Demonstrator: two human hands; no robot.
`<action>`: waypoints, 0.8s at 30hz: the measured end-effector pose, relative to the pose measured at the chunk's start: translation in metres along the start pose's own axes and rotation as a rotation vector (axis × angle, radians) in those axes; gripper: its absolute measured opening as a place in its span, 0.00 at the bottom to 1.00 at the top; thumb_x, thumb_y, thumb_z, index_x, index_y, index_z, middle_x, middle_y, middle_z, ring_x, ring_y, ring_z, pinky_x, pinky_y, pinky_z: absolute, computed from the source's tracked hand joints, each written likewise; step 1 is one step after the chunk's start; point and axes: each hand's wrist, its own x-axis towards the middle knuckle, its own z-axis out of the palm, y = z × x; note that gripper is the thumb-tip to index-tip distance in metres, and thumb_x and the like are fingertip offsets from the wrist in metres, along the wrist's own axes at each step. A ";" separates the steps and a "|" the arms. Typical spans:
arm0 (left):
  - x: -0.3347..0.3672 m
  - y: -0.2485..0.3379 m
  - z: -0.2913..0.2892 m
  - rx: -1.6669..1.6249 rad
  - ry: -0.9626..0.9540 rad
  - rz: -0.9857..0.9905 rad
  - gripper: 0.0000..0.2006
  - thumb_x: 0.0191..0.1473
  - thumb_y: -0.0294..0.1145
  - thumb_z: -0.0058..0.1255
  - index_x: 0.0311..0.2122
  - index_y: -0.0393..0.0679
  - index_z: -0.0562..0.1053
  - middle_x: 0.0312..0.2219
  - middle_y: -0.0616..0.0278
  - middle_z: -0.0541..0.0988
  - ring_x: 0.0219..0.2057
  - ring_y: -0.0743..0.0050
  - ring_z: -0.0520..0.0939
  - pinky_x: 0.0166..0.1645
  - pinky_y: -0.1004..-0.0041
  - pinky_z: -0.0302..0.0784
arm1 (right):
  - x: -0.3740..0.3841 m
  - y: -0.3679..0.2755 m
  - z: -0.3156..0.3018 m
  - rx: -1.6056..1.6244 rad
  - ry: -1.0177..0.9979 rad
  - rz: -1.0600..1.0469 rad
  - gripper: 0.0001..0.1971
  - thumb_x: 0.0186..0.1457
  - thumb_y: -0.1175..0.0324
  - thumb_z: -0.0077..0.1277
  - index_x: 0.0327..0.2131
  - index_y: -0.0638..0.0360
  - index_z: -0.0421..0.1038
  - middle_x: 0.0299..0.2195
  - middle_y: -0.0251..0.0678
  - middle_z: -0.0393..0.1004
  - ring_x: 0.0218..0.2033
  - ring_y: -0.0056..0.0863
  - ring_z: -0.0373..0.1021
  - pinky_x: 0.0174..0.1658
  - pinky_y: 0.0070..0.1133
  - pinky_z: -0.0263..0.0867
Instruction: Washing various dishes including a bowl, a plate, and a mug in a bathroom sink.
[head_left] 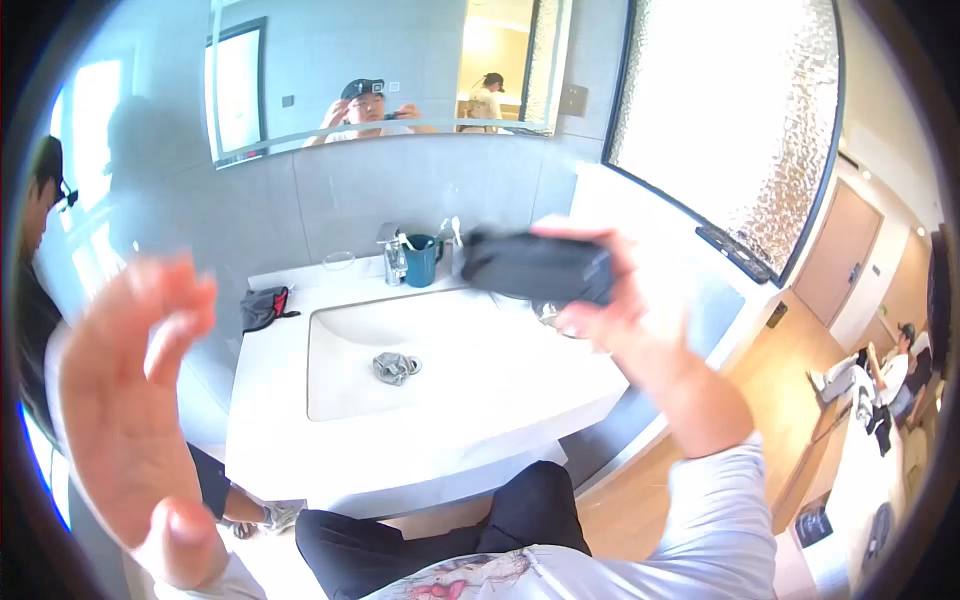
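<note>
One black object (540, 268) — its details blurred — is gripped by the right hand (630, 300) over one white counter (530, 375); the left hand (125, 400) is raised half-open, empty, its sleeve (232, 586) cut off.

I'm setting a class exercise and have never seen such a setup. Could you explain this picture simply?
No machine here: these are a person's two bare hands, seen from the wearer's head in a fisheye view, so straight edges bend. The right hand holds a dark, blurred, oblong object; the left hand is raised, apparently empty. On the white counter stand a tap and a teal cup, with a dark, red-trimmed fabric item to the left. A crumpled grey thing, perhaps cloth, lies in the basin.
</note>
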 end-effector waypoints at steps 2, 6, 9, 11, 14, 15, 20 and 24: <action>-0.037 -0.014 -0.007 -0.003 0.124 -0.208 0.35 0.45 0.54 0.58 0.50 0.34 0.66 0.49 0.47 0.69 0.51 0.58 0.73 0.55 0.58 0.65 | -0.009 0.010 -0.041 -0.293 0.280 -0.090 0.27 0.43 0.83 0.58 0.50 0.63 0.65 0.50 0.43 0.68 0.56 0.34 0.63 0.61 0.30 0.57; -0.107 -0.034 -0.004 -0.164 0.201 -0.472 0.25 0.49 0.43 0.56 0.47 0.35 0.69 0.49 0.51 0.70 0.49 0.64 0.72 0.55 0.65 0.65 | -0.056 0.047 -0.230 -0.642 0.491 0.134 0.27 0.42 0.82 0.61 0.48 0.60 0.63 0.48 0.41 0.68 0.51 0.34 0.66 0.55 0.28 0.63; -0.158 -0.055 0.002 -0.189 0.293 -0.734 0.19 0.50 0.34 0.55 0.46 0.38 0.70 0.49 0.54 0.71 0.49 0.67 0.73 0.53 0.68 0.66 | -0.075 0.048 -0.267 -1.400 0.283 0.076 0.26 0.43 0.77 0.63 0.48 0.59 0.64 0.46 0.45 0.70 0.48 0.41 0.68 0.52 0.27 0.63; -0.176 -0.072 0.013 -0.212 0.282 -0.795 0.15 0.52 0.25 0.52 0.46 0.37 0.70 0.48 0.56 0.72 0.47 0.71 0.74 0.50 0.71 0.68 | -0.091 0.042 -0.283 -1.493 0.232 0.102 0.25 0.45 0.73 0.63 0.47 0.61 0.65 0.42 0.47 0.71 0.45 0.45 0.69 0.51 0.29 0.64; -0.198 -0.089 0.029 -0.255 0.233 -0.928 0.14 0.52 0.20 0.49 0.45 0.37 0.70 0.46 0.58 0.73 0.46 0.72 0.74 0.49 0.73 0.69 | -0.114 0.064 -0.301 -1.460 0.437 0.318 0.21 0.50 0.65 0.60 0.45 0.63 0.66 0.40 0.49 0.75 0.43 0.47 0.72 0.46 0.33 0.67; -0.204 -0.092 0.033 -0.266 0.204 -0.955 0.14 0.52 0.18 0.48 0.45 0.37 0.70 0.46 0.59 0.73 0.46 0.73 0.74 0.49 0.74 0.69 | -0.116 0.064 -0.299 -1.514 0.445 0.419 0.21 0.53 0.62 0.58 0.45 0.64 0.66 0.41 0.52 0.75 0.45 0.48 0.72 0.47 0.34 0.66; -0.221 -0.098 0.044 -0.208 0.142 -0.994 0.14 0.51 0.18 0.50 0.44 0.36 0.71 0.42 0.61 0.74 0.45 0.74 0.75 0.48 0.74 0.71 | -0.134 0.091 -0.327 -1.636 0.440 0.523 0.23 0.55 0.58 0.54 0.48 0.66 0.66 0.44 0.54 0.73 0.47 0.51 0.69 0.50 0.35 0.64; -0.223 -0.098 0.046 -0.012 0.061 -0.972 0.12 0.50 0.20 0.52 0.42 0.38 0.72 0.42 0.60 0.75 0.45 0.72 0.76 0.46 0.72 0.73 | -0.119 0.081 -0.298 -1.848 0.382 0.292 0.23 0.57 0.60 0.52 0.51 0.67 0.65 0.49 0.51 0.69 0.51 0.48 0.65 0.54 0.32 0.62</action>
